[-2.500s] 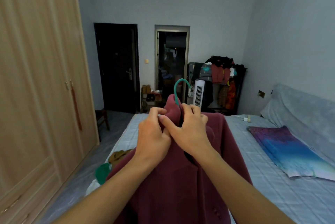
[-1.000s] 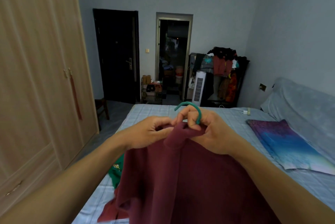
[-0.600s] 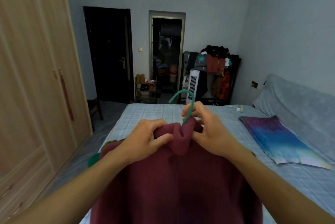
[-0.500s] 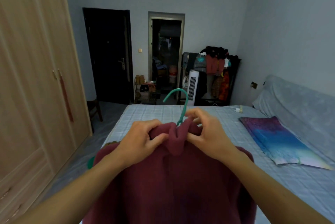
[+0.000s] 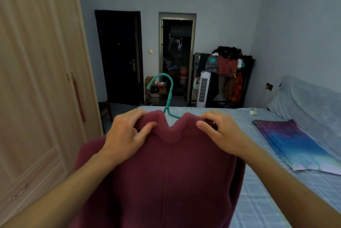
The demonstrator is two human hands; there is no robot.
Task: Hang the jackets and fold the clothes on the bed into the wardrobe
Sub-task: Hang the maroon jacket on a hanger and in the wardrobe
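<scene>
Head view: left hand (image 5: 127, 135) and right hand (image 5: 219, 133) pinch the maroon jacket (image 5: 166, 172) onto the green hanger (image 5: 168, 87). Next likely needs the closed wardrobe (image 5: 36, 80) opened.

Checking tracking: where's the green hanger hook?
Head view, centre: green hanger hook rises from the collar of the maroon jacket, between left hand and right hand.

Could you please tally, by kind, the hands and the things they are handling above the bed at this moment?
Hands: 2 (left hand, right hand, each gripping the collar)
maroon jacket: 1
green hanger: 1 (hook sticking up from the collar)
Total: 4
</scene>
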